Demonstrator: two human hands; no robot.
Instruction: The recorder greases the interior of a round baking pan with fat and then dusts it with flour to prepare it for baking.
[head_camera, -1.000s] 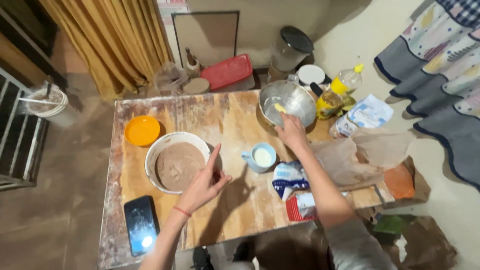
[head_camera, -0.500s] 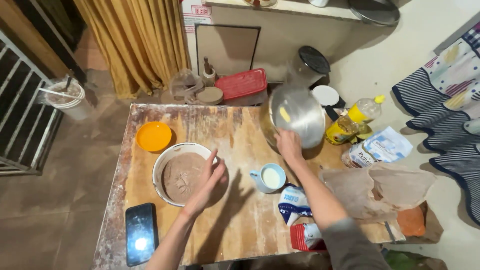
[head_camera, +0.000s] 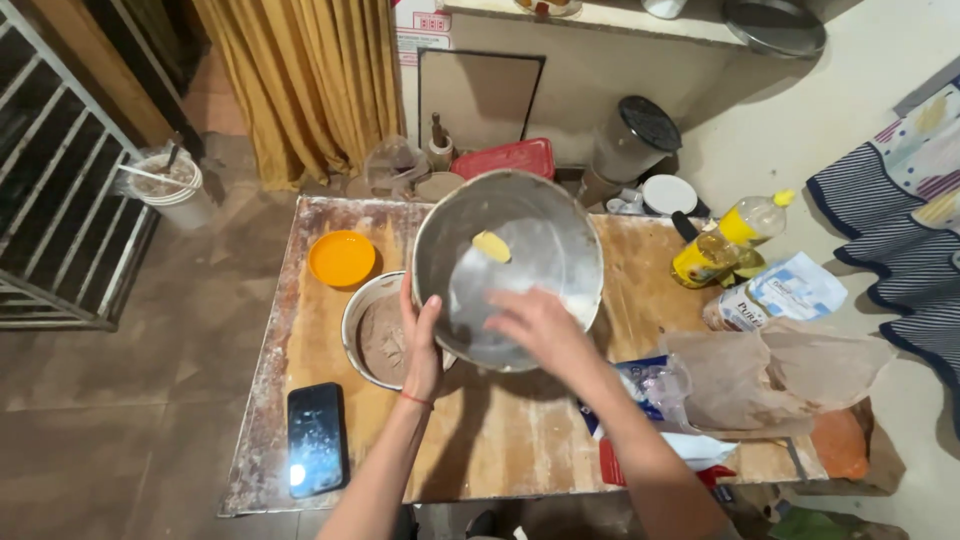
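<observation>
Steel bowl (head_camera: 510, 270), large and round, is tilted toward the camera above the wooden desk (head_camera: 500, 440), with a small yellow piece inside. Left hand (head_camera: 422, 340) grips its lower left rim; right hand (head_camera: 540, 325) spreads open-fingered inside the bowl. Beneath sits a white bowl of brown powder (head_camera: 375, 335). An orange bowl (head_camera: 341, 257) and a phone (head_camera: 316, 438) lie nearby.

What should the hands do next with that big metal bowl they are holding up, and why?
Probably tip the metal bowl further toward the white bowl of brown powder below it. The left hand grips the rim and the right hand reaches inside, where a yellow lump and pale residue cling, so scraping them down seems the likely step.
</observation>
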